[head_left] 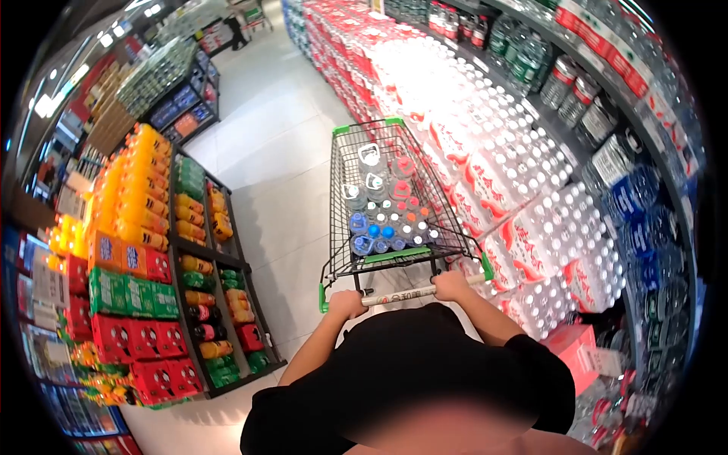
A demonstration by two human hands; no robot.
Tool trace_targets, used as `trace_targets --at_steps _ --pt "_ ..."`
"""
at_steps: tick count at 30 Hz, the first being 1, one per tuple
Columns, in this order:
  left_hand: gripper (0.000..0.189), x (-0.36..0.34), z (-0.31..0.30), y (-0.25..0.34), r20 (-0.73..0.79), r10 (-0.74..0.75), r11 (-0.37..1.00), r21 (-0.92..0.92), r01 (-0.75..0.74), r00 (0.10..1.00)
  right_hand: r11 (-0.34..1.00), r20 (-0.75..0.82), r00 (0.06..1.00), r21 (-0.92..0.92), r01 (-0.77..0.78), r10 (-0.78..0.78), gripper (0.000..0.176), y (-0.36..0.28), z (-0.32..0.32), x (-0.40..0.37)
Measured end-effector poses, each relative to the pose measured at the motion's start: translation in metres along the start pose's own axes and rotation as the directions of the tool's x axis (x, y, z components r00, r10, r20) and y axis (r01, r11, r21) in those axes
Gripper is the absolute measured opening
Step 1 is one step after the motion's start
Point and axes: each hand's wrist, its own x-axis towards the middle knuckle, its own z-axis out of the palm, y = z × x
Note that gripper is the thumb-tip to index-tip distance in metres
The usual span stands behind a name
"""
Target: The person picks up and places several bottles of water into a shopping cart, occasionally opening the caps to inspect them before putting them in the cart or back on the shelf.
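My left hand (347,303) and my right hand (452,286) both grip the handle bar (402,296) of a wire shopping cart (345,205) with green trim. The cart stands in front of me in a shop aisle. Its basket holds several packs of bottled water (387,216) with blue, white and red caps, seen from above. My black shirt fills the lower middle of the view.
Stacked shrink-wrapped packs of water bottles (523,189) line the right side, close to the cart. A dark shelf unit (205,273) with orange and green drink bottles and red and green cartons stands on the left. The pale tiled aisle floor (280,136) runs ahead; a person stands far off.
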Motion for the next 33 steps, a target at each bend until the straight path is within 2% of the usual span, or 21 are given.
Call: trace_targets --at_steps 2,7,11,14,16,21,25,31,33 --pt "0.04 -0.01 -0.011 -0.002 0.006 0.006 1.0 0.021 -0.006 1.0 1.0 0.002 1.0 0.008 -0.024 0.024 0.021 -0.008 0.004 0.001" --pt "0.039 -0.006 0.014 -0.022 -0.132 -0.011 0.999 0.049 0.018 0.991 0.999 -0.049 0.999 0.046 -0.008 0.011 0.021 -0.022 0.011 0.0" --pt "0.035 -0.015 0.021 -0.021 -0.154 -0.084 0.993 0.074 0.096 0.984 0.995 -0.106 0.994 0.096 0.037 -0.026 0.02 -0.026 0.03 -0.004" --pt "0.035 -0.02 0.028 -0.017 -0.154 -0.135 0.987 0.064 0.146 0.979 0.982 -0.254 0.964 0.146 0.119 -0.079 0.031 -0.02 0.064 -0.001" --pt "0.034 -0.025 0.037 -0.014 -0.166 -0.169 0.983 0.042 0.178 0.972 0.973 -0.339 0.927 0.107 0.206 -0.159 0.037 -0.017 0.066 -0.018" --pt "0.034 -0.052 0.051 0.022 -0.156 -0.217 0.974 0.033 0.224 0.964 0.957 -0.561 0.801 0.052 0.284 -0.207 0.054 -0.004 0.078 -0.081" --pt "0.035 -0.073 0.081 0.051 -0.213 -0.191 0.979 0.034 0.203 0.958 0.956 -0.646 0.737 0.039 0.291 -0.198 0.057 0.01 0.099 -0.118" --pt "0.037 -0.112 0.134 0.1 -0.23 -0.149 0.985 0.049 0.164 0.962 0.95 -0.697 0.694 0.06 0.307 -0.181 0.048 0.029 0.124 -0.181" --pt "0.037 -0.124 0.15 0.118 -0.21 -0.142 0.986 0.055 0.157 0.967 0.957 -0.679 0.714 0.061 0.284 -0.168 0.045 0.036 0.132 -0.198"
